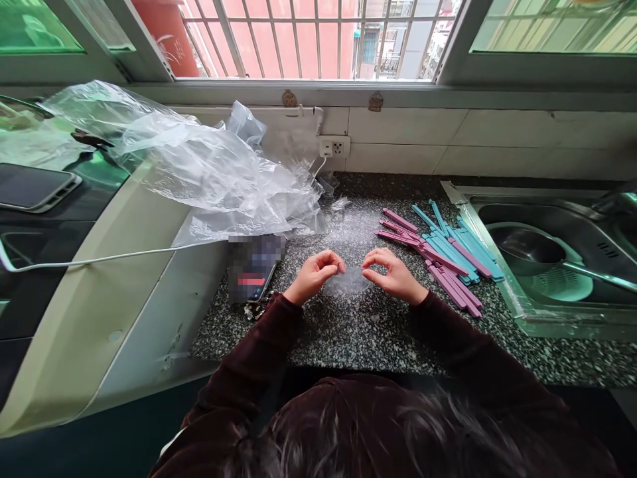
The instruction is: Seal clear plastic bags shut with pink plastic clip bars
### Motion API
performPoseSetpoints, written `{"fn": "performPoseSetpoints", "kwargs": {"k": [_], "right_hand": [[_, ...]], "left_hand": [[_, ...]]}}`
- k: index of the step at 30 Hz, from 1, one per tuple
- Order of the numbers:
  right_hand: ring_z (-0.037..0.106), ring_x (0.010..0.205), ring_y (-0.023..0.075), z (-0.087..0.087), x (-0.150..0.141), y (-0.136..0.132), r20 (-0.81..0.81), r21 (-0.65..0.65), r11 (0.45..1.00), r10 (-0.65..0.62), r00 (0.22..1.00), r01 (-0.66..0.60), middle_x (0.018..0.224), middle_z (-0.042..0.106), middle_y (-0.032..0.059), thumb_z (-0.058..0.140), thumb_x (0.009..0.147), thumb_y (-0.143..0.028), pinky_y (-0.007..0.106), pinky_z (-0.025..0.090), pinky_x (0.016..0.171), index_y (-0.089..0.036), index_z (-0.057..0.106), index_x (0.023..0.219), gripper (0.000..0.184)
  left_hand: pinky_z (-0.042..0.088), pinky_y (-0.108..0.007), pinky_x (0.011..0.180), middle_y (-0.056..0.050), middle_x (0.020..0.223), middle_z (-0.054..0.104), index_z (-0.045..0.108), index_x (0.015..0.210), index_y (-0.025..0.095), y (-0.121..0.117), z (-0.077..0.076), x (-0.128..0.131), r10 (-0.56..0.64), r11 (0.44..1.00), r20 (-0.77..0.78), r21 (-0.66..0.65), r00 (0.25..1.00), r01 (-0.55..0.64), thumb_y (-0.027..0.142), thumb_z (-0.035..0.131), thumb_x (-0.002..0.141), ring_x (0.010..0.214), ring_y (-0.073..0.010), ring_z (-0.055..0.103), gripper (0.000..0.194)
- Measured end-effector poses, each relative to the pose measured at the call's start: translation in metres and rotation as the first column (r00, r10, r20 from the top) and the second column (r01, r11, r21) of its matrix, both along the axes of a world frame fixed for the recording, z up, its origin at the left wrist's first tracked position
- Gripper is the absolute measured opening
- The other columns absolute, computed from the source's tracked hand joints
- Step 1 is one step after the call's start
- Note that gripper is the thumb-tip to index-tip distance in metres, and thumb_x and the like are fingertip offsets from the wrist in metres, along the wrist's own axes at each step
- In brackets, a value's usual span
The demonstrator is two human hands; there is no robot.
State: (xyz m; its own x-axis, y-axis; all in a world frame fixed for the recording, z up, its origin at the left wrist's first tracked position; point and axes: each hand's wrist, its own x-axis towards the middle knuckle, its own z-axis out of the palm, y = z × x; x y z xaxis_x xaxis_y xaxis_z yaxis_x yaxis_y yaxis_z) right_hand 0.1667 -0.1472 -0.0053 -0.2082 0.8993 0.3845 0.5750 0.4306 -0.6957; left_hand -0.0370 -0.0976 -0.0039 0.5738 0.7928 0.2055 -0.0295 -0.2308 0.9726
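Between my two hands is a small clear plastic bag (346, 282), held just over the speckled countertop. My left hand (317, 273) pinches its left upper edge between thumb and forefinger. On the opposite edge, the thumb and forefinger of my right hand (393, 273) are pinched together too. A loose pile of pink plastic strips (398, 236) and blue plastic strips (442, 236), which look like bag sealing clips, lies just right of my right hand. Left of my left hand a phone (259, 269) rests on the counter, its screen partly blurred out.
A heap of large clear plastic bags (213, 172) spreads over the back left, across a pale appliance (144, 279). A white cable (124, 259) runs over it. At right, a metal sink (597, 232) holds a pan (527, 247). A wall socket (334, 147) is behind.
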Motion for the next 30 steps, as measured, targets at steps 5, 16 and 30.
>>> {"fn": "performPoseSetpoints", "kwargs": {"k": [5,16,30], "right_hand": [[0.052,0.080,0.0182,0.002,0.002,-0.001,0.014,0.056,0.998,-0.016,1.000,0.015,0.077,0.062,0.0036,0.058,0.080,-0.026,0.037,0.043,0.077,-0.021,0.059,0.069,0.012],[0.052,0.079,0.0187,0.012,0.000,-0.003,0.123,0.104,0.994,0.003,0.992,-0.016,0.075,0.062,0.0036,0.058,0.080,-0.023,0.036,0.043,0.075,-0.021,0.059,0.067,0.013],[0.058,0.078,0.0173,0.004,0.002,-0.003,-0.159,-0.002,0.997,-0.076,0.984,0.077,0.078,0.064,0.0033,0.058,0.080,-0.032,0.036,0.046,0.078,-0.020,0.060,0.072,0.015]], "left_hand": [[0.043,-0.028,0.066,-0.002,0.067,0.058,0.056,0.066,0.016,0.002,0.002,-0.003,0.016,0.997,-0.061,0.081,0.998,-0.011,0.023,0.049,0.073,0.066,-0.0137,0.053,0.012],[0.042,-0.030,0.070,-0.004,0.070,0.060,0.060,0.066,0.017,-0.005,-0.003,0.009,0.142,0.849,-0.274,0.528,0.951,0.026,0.029,0.057,0.079,0.072,-0.0160,0.052,0.018],[0.040,-0.025,0.060,0.000,0.066,0.053,0.057,0.064,0.015,-0.007,-0.007,0.012,0.230,0.973,0.049,0.020,0.972,-0.232,0.039,0.060,0.076,0.064,-0.0111,0.048,0.027]]}}
